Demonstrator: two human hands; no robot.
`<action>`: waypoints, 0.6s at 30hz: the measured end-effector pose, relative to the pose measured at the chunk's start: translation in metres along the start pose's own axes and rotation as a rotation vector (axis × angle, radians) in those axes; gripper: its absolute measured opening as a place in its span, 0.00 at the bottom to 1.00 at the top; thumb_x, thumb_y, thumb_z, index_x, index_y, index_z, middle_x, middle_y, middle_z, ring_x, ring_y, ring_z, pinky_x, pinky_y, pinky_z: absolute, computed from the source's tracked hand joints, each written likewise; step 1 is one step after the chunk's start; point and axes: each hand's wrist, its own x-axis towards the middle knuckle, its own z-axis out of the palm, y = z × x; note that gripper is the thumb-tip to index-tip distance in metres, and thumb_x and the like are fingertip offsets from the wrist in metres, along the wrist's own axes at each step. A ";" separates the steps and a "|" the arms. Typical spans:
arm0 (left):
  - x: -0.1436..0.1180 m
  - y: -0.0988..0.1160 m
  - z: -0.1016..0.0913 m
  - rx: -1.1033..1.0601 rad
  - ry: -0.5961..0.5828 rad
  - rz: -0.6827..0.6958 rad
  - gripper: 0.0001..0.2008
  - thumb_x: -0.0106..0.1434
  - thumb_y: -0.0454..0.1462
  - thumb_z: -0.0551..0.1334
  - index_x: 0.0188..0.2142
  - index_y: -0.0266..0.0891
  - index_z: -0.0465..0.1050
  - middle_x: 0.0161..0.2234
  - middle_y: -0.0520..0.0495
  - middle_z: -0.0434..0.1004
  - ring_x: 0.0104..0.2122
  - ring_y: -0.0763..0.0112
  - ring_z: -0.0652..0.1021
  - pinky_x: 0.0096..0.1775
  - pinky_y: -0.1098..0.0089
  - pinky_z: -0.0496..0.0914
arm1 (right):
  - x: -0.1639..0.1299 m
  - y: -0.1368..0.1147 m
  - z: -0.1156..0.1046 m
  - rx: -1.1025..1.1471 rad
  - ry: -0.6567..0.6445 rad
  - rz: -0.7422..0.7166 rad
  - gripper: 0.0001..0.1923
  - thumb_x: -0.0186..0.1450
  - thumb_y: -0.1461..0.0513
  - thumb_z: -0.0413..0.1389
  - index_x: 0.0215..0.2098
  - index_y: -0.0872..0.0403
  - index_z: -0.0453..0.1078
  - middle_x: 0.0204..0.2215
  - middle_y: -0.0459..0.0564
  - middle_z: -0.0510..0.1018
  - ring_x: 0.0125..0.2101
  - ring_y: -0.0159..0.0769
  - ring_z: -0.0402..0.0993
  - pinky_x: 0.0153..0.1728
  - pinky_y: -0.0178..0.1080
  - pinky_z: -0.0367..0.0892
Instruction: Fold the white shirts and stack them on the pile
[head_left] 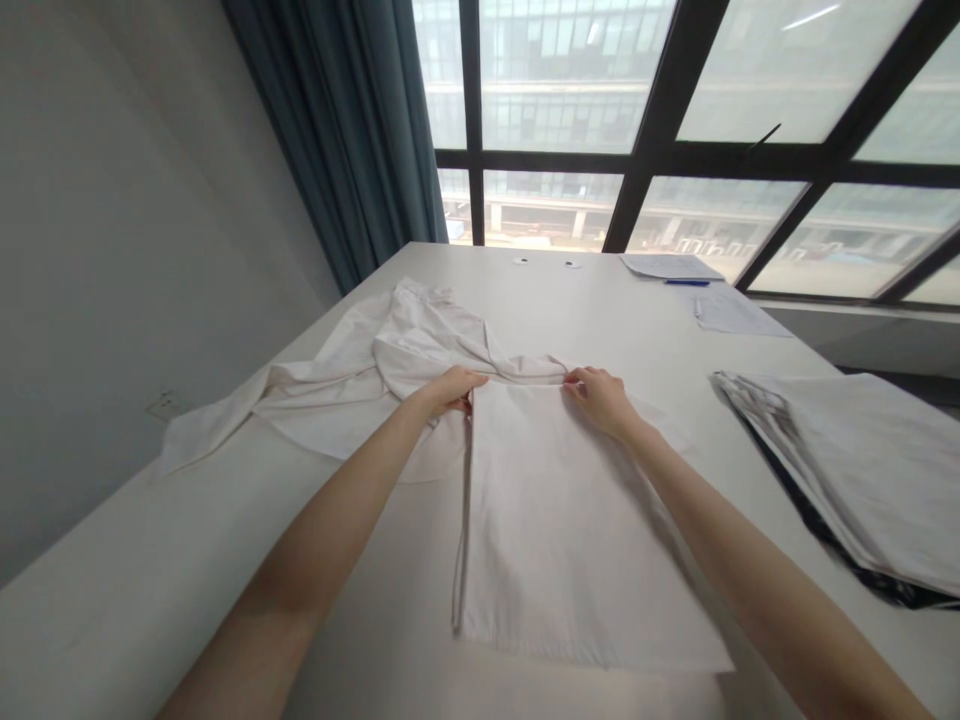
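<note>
A white cloth garment (570,530) hangs down toward me, its upper edge folded straight and its lower hem near the table's front. My left hand (455,388) pinches the left end of that upper edge between thumb and fingers. At the right end, my right hand (598,397) grips the same edge with its fingers closed. Just beyond them lies crumpled white fabric (427,335), with a sleeve-like piece (217,425) stretching to the left. Whether the crumpled fabric and the front panel are one garment, I cannot tell.
A stack of folded white cloth (862,470) with dark material under it lies on the right of the white table (390,600). Papers (671,267) and a blue pen (687,283) lie at the far right. Behind are a blue curtain (352,130) and windows.
</note>
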 end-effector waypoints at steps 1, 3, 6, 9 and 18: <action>0.000 0.000 -0.002 0.001 -0.023 -0.012 0.17 0.46 0.45 0.72 0.21 0.34 0.71 0.19 0.50 0.72 0.21 0.72 0.72 0.21 0.74 0.65 | 0.000 -0.005 0.004 -0.020 -0.008 -0.022 0.10 0.68 0.61 0.50 0.40 0.52 0.74 0.41 0.55 0.78 0.44 0.45 0.70 0.45 0.46 0.57; -0.001 -0.002 -0.005 0.000 -0.078 -0.030 0.16 0.44 0.43 0.72 0.20 0.33 0.71 0.18 0.51 0.70 0.19 0.74 0.70 0.20 0.75 0.63 | -0.001 -0.012 0.011 -0.055 -0.018 -0.057 0.12 0.69 0.62 0.48 0.43 0.52 0.73 0.43 0.54 0.78 0.46 0.45 0.69 0.47 0.46 0.55; -0.001 -0.006 -0.009 -0.019 -0.121 -0.033 0.15 0.44 0.42 0.73 0.20 0.33 0.71 0.18 0.52 0.69 0.18 0.77 0.68 0.20 0.76 0.62 | -0.003 -0.015 0.016 -0.097 -0.030 -0.083 0.14 0.71 0.62 0.45 0.43 0.53 0.72 0.43 0.55 0.78 0.46 0.44 0.69 0.47 0.45 0.53; 0.002 -0.010 -0.010 -0.046 -0.106 -0.034 0.15 0.47 0.42 0.71 0.20 0.34 0.70 0.18 0.52 0.69 0.18 0.77 0.68 0.20 0.76 0.63 | -0.004 -0.013 0.017 -0.131 -0.054 -0.104 0.15 0.72 0.60 0.43 0.40 0.54 0.71 0.41 0.56 0.79 0.43 0.44 0.70 0.45 0.44 0.53; 0.004 -0.012 -0.007 -0.067 -0.103 -0.041 0.16 0.48 0.43 0.71 0.20 0.34 0.69 0.18 0.52 0.69 0.18 0.76 0.70 0.21 0.75 0.65 | 0.008 0.001 0.005 -0.147 -0.156 -0.175 0.14 0.72 0.60 0.44 0.40 0.51 0.72 0.33 0.50 0.81 0.39 0.40 0.72 0.41 0.40 0.53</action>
